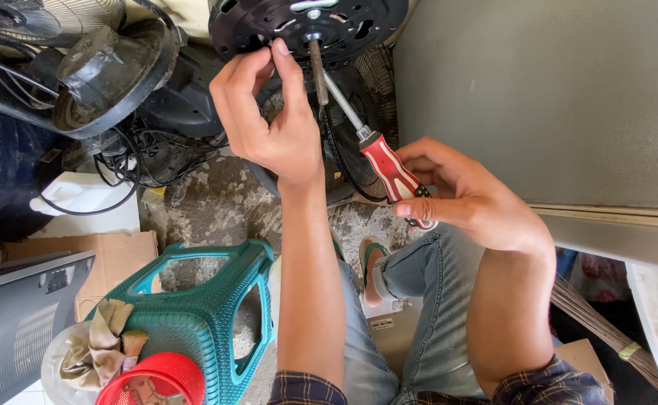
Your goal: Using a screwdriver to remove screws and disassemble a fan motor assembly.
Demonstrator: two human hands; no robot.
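Step in hand: screw work on the black fan motor housing [308, 26] at 12 o'clock. Right hand [467, 196] grips the red-handled screwdriver [389, 169]; left hand [269, 112] pinches at the housing, fingers narrow. Next move likely calls for steady tip alignment.

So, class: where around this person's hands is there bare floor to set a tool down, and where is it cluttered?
Bare concrete floor lies between the teal woven plastic stool and the tangled black cables. The top left is crowded with black fan motors.
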